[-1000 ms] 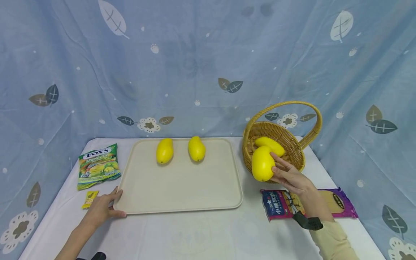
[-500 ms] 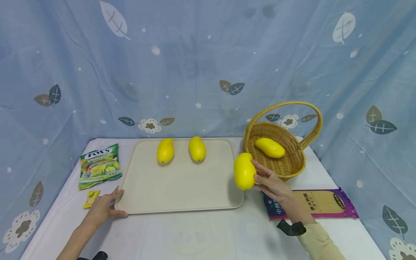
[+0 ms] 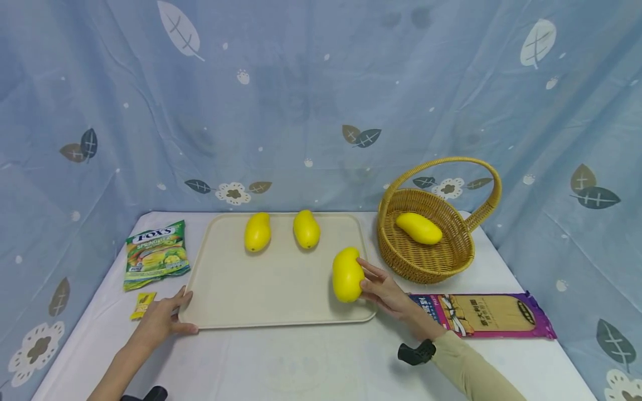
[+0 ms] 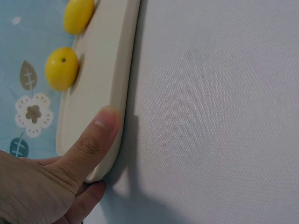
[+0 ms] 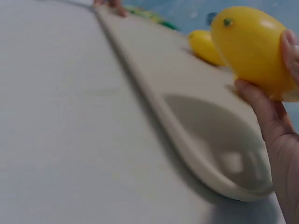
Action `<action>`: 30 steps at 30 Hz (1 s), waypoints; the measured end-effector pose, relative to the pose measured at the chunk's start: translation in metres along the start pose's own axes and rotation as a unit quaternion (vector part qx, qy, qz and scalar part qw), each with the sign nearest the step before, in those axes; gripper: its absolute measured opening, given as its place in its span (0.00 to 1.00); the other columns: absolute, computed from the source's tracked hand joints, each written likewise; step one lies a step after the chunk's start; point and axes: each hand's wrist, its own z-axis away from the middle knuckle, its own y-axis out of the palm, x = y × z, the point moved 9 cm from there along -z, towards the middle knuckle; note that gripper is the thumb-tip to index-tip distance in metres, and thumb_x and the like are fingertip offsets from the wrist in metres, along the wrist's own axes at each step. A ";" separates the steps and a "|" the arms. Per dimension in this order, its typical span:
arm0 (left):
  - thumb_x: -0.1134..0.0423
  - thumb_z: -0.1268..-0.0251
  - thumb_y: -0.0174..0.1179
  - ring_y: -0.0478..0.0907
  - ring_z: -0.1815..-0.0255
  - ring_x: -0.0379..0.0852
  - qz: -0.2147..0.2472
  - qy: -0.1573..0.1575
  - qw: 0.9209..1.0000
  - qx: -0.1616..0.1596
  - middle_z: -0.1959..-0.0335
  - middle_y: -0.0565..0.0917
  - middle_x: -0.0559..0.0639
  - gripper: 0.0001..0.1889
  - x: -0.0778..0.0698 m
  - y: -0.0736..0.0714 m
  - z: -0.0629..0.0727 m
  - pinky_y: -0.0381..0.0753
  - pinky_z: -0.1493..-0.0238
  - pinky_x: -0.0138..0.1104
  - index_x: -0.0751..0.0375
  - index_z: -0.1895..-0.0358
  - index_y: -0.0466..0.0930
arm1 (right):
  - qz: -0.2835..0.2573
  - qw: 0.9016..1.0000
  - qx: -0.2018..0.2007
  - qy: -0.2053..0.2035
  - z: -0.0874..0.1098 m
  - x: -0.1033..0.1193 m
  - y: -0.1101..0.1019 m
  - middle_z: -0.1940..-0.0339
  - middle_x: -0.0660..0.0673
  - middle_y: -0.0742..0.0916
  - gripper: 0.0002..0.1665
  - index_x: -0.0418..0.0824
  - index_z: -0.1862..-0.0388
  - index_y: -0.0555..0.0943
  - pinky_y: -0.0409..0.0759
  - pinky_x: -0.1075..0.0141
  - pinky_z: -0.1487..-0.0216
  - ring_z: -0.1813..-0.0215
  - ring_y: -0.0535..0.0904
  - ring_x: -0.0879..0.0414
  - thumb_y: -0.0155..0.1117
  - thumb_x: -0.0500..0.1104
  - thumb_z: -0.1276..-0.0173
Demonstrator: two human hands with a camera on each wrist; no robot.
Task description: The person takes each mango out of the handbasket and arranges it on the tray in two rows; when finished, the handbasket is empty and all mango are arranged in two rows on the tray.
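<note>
A yellow mango is pinched between the thumb and fingers of my right hand. In the right wrist view this mango hangs above the tray's right end, its shadow falling on the surface below. My left hand grips the near left corner of the beige tray. Seen from the left wrist, the thumb lies over the tray's rim with fingers around the corner. Two more mangoes, one on the left and one on the right, lie along the tray's far side.
Behind the right hand stands a wicker basket with a tall handle and one mango inside. A pasta packet lies in front of it. Left of the tray are a green candy bag and a small yellow packet.
My right hand has carried the mango leftward and lower, from in front of the basket to over the tray's right part. The left hand has stayed at the tray corner.
</note>
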 end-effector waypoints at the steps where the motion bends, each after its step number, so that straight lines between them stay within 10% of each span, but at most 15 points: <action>1: 0.53 0.72 0.78 0.70 0.44 0.74 0.001 0.002 1.000 -0.001 0.38 0.65 0.76 0.49 0.000 0.000 0.000 0.60 0.40 0.67 0.79 0.41 0.69 | 0.002 1.000 0.001 0.004 -0.003 -0.004 0.001 0.28 0.31 0.61 0.32 0.54 0.28 0.65 0.80 0.63 0.42 0.42 0.77 0.55 0.55 0.36 0.27; 10: 0.53 0.71 0.78 0.65 0.41 0.76 0.000 -0.004 1.000 0.003 0.37 0.64 0.76 0.50 -0.001 0.001 0.001 0.62 0.41 0.66 0.78 0.40 0.69 | -0.006 1.000 -0.012 0.016 -0.025 -0.022 0.025 0.24 0.29 0.51 0.41 0.37 0.24 0.51 0.83 0.68 0.48 0.43 0.78 0.56 0.58 0.34 0.30; 23: 0.55 0.71 0.78 0.65 0.41 0.75 -0.002 0.009 1.000 -0.011 0.38 0.65 0.76 0.48 -0.001 -0.002 0.001 0.61 0.40 0.67 0.79 0.41 0.70 | 0.027 0.997 -0.040 0.057 -0.073 -0.053 0.094 0.31 0.35 0.69 0.33 0.38 0.30 0.68 0.84 0.59 0.49 0.46 0.80 0.53 0.62 0.30 0.34; 30: 0.55 0.72 0.78 0.66 0.40 0.73 0.005 0.013 1.000 -0.019 0.38 0.65 0.76 0.48 -0.002 -0.001 0.001 0.57 0.39 0.67 0.79 0.41 0.70 | 0.082 0.994 -0.065 0.038 -0.097 -0.061 0.128 0.30 0.40 0.71 0.29 0.39 0.35 0.74 0.79 0.63 0.41 0.33 0.71 0.47 0.65 0.32 0.36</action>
